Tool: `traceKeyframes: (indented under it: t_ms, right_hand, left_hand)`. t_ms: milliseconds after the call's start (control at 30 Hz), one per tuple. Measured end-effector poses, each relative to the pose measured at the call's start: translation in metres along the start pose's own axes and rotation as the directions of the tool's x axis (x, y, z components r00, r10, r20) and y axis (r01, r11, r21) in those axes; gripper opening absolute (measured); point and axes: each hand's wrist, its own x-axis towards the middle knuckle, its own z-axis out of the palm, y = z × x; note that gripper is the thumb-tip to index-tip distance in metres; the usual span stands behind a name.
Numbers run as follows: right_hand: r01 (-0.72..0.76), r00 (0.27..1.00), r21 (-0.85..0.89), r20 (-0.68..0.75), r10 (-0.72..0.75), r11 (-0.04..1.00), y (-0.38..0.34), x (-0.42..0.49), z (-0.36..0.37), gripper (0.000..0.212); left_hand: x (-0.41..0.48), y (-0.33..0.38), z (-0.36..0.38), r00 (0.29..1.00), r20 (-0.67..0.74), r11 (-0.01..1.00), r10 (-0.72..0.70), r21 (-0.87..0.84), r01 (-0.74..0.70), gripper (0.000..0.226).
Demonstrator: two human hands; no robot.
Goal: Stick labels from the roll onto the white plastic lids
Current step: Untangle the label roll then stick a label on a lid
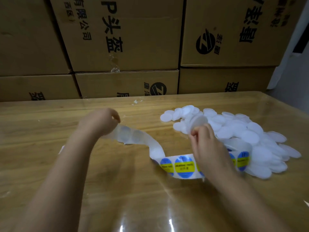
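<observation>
A strip of label backing (143,141) runs across the table, its left part bare, its right part carrying round blue and yellow labels (184,166). My left hand (102,121) pinches the bare end of the strip and holds it up off the table. A pile of white plastic lids (242,136) lies to the right. My right hand (207,144) holds one white lid (197,122) tilted up at the pile's near edge. The roll itself is hidden behind my right hand.
The wooden table (50,128) has a glossy clear cover. Stacked cardboard boxes (127,39) stand right behind its far edge. A small white scrap (137,102) lies near that edge.
</observation>
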Motion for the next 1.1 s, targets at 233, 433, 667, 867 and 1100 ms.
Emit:
traceKeyframes:
  t_ms: [233,433,667,867,1100]
  right_hand:
    - [0.046,0.999,0.284,-0.031,-0.038,0.958,0.054,-0.004,-0.035,0.011]
    - [-0.054,0.993,0.479,-0.065,0.097,0.876,0.071,-0.02,-0.041,0.019]
    - [-0.205,0.957,0.511,0.284,0.061,0.835,0.083,-0.045,-0.043,0.024]
    - [-0.142,0.99,0.453,0.076,0.12,0.88,0.085,-0.038,-0.039,0.018]
    - [-0.113,0.986,-0.032,0.12,0.116,0.993,0.076,-0.035,-0.029,0.011]
  left_hand:
    - [-0.014,-0.011,0.01,0.989,0.05,0.782,0.14,0.607,-0.142,0.036]
    - [-0.059,0.031,0.07,0.538,-0.113,0.525,0.836,0.455,-0.72,0.048]
    - [-0.044,0.042,0.063,0.827,-0.062,0.829,0.559,0.055,-0.556,0.031]
    - [-0.017,0.037,0.031,0.855,0.436,0.95,0.28,0.001,-0.312,0.03]
    - [-0.025,0.033,0.048,0.795,-0.257,0.777,0.549,0.508,-0.372,0.042]
